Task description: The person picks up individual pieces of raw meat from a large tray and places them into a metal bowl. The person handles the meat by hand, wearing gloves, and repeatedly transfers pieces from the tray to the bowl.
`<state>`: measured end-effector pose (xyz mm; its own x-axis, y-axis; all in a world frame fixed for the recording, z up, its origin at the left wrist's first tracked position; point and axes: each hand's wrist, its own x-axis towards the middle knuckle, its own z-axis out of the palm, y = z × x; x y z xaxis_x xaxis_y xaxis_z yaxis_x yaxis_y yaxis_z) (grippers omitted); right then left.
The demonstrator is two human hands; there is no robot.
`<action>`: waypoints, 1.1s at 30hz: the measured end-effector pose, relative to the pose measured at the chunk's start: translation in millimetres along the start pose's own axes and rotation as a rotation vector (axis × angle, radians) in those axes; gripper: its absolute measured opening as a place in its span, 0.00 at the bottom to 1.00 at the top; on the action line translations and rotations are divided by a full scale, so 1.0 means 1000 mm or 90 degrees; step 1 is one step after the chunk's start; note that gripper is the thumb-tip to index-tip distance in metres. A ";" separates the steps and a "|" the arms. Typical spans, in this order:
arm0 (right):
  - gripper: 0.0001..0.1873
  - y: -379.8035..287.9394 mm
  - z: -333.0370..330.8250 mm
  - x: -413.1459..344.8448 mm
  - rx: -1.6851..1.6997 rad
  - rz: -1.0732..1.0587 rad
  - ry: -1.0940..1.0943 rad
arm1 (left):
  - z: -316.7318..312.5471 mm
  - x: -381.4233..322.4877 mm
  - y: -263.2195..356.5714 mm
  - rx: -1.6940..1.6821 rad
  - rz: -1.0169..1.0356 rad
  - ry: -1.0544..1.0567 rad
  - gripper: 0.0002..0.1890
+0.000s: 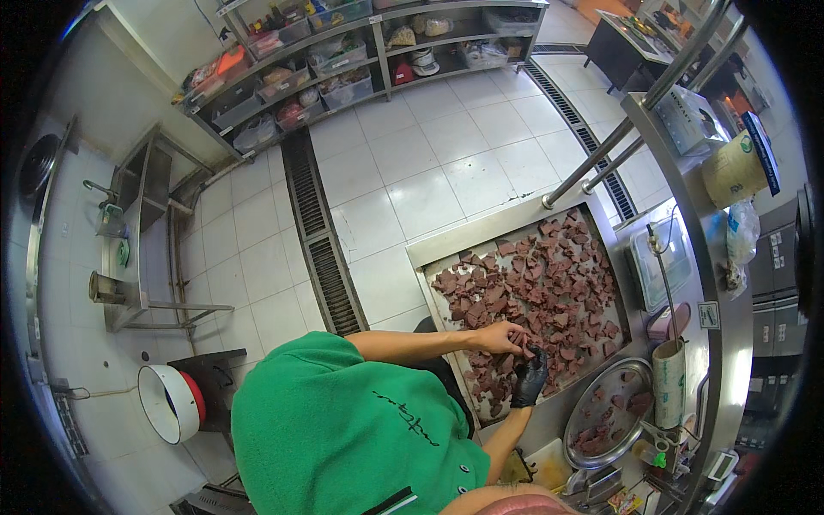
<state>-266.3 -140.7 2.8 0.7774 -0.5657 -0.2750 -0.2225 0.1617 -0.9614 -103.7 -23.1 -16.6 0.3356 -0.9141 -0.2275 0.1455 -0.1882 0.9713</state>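
Note:
My bare left hand (pixel 504 338) reaches over a metal tray (pixel 450 367) with its fingers bent together around a small reddish-brown food piece (pixel 528 353). Against it, my right hand (pixel 530 378) in a black glove has its fingertips on the same piece. Both hands are above the tray's near side. Irregular broken food pieces (pixel 496 299) of the same colour cover most of the tray. What the food is, I cannot tell. The fingers partly hide the held piece.
An oval metal platter (pixel 608 412) with crumbs and larger pieces lies right of the tray. Scissors (pixel 660 438) and a cling film roll (pixel 669 383) are beside it. A steel overhead shelf (pixel 724 257) and its posts (pixel 599 161) border the work area. A clear lidded container (pixel 660 257) stands behind.

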 end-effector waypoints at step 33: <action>0.22 -0.036 0.030 0.015 -0.011 0.001 0.069 | -0.009 -0.010 0.033 0.030 -0.124 0.124 0.16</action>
<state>-229.3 -130.8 32.9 0.7089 -0.6499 -0.2741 -0.2347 0.1492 -0.9606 -93.5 -16.7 16.7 0.4783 -0.7741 -0.4147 0.1823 -0.3744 0.9092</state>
